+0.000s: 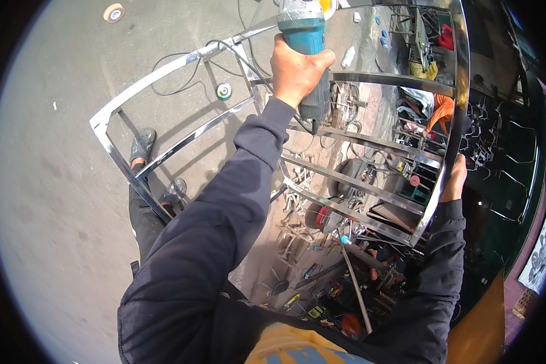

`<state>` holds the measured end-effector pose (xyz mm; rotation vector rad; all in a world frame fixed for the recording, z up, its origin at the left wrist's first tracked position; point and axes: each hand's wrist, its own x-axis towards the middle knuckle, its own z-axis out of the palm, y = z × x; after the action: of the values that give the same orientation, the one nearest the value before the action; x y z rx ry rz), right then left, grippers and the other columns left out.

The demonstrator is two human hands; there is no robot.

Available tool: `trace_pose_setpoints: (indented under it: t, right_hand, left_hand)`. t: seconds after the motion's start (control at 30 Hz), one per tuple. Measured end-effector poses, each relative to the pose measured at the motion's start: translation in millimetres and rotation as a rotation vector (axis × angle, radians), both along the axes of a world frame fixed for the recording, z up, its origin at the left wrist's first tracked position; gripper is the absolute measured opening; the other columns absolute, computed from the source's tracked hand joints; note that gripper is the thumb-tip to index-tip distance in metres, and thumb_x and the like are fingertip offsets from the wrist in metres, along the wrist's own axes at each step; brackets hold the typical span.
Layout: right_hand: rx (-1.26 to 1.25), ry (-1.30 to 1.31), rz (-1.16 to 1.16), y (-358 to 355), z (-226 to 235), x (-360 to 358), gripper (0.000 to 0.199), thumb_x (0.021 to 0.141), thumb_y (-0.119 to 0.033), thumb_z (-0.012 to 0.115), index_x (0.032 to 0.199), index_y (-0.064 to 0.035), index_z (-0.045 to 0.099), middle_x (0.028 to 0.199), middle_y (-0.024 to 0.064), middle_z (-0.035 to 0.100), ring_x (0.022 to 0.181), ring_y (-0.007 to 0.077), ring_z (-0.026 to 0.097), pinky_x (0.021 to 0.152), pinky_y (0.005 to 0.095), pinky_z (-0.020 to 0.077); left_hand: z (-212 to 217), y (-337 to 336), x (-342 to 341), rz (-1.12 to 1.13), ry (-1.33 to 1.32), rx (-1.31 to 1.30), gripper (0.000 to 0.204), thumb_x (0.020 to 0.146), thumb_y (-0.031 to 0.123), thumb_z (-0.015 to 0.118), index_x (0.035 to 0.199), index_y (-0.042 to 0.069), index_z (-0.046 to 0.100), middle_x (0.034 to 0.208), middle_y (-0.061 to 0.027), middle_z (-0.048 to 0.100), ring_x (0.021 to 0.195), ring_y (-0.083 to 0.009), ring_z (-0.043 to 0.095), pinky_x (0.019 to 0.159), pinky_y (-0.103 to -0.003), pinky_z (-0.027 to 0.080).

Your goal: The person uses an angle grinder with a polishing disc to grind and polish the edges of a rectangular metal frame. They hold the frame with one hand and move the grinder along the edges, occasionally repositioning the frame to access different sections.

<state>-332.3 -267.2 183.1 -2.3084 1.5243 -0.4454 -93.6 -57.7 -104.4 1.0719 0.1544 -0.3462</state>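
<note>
My left hand point(297, 70) is shut around the body of a teal angle grinder point(303, 30), held up against the top of a polished steel frame point(182, 142) with several crossbars. My right hand point(454, 179) grips the frame's right upright bar point(441, 182). Both arms wear dark long sleeves. The grinder's disc end is cut off by the picture's upper edge. Its black cable point(224, 48) trails over the frame and the floor.
Two round grinding discs point(113, 12) point(224, 91) lie on the grey concrete floor. Feet in grey clogs point(142, 145) stand behind the frame's left side. Tools and metal parts point(321, 285) clutter the ground below. A person in orange point(440, 112) crouches at the right.
</note>
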Motion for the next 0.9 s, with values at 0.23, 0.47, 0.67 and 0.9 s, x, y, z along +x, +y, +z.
trace_pose_setpoints:
  t: [0.23, 0.47, 0.67, 0.9]
  right_hand:
    - [-0.001, 0.007, 0.066, -5.4, -11.2, 2.9, 0.040, 0.098, -0.027, 0.040, 0.093, 0.0030, 0.065, 0.085, 0.0064, 0.060, 0.078, 0.0145, 0.052, 0.072, 0.0311, 0.0428]
    - [0.000, -0.014, 0.017, -6.5, -11.2, 3.6, 0.038, 0.098, -0.028, 0.039, 0.090, 0.0005, 0.063, 0.082, 0.0050, 0.057, 0.071, 0.0149, 0.051, 0.064, 0.0326, 0.0432]
    - [0.013, -0.024, -0.042, -15.5, -2.5, -3.2, 0.032, 0.097, -0.029, 0.042, 0.093, -0.0041, 0.062, 0.080, 0.0018, 0.055, 0.069, 0.0126, 0.049, 0.063, 0.0301, 0.0417]
    - [0.052, -0.063, -0.010, -17.4, 9.9, -10.2, 0.035, 0.103, -0.034, 0.039, 0.093, -0.0077, 0.061, 0.076, -0.0002, 0.055, 0.065, 0.0101, 0.048, 0.060, 0.0286, 0.0395]
  left_hand:
    - [82.8, -13.7, -1.7, -0.013, -0.095, -0.031, 0.063, 0.061, 0.027, 0.080, 0.107, -0.004, 0.052, 0.093, -0.0216, 0.070, 0.083, -0.0349, 0.071, 0.079, -0.041, 0.057]
    - [104.0, -13.6, -5.0, -0.069, -0.160, 0.052, 0.065, 0.062, 0.026, 0.081, 0.110, -0.007, 0.052, 0.095, -0.0204, 0.070, 0.084, -0.0302, 0.071, 0.079, -0.038, 0.057]
    - [34.7, 3.1, -17.1, -0.034, -0.041, 0.068, 0.063, 0.064, 0.023, 0.082, 0.112, -0.006, 0.054, 0.094, -0.0143, 0.069, 0.082, -0.0237, 0.068, 0.078, -0.035, 0.056]
    - [-36.1, 10.6, -25.7, -0.005, 0.044, 0.035, 0.064, 0.062, 0.025, 0.081, 0.109, -0.008, 0.052, 0.092, -0.0198, 0.069, 0.081, -0.0302, 0.070, 0.077, -0.038, 0.057]
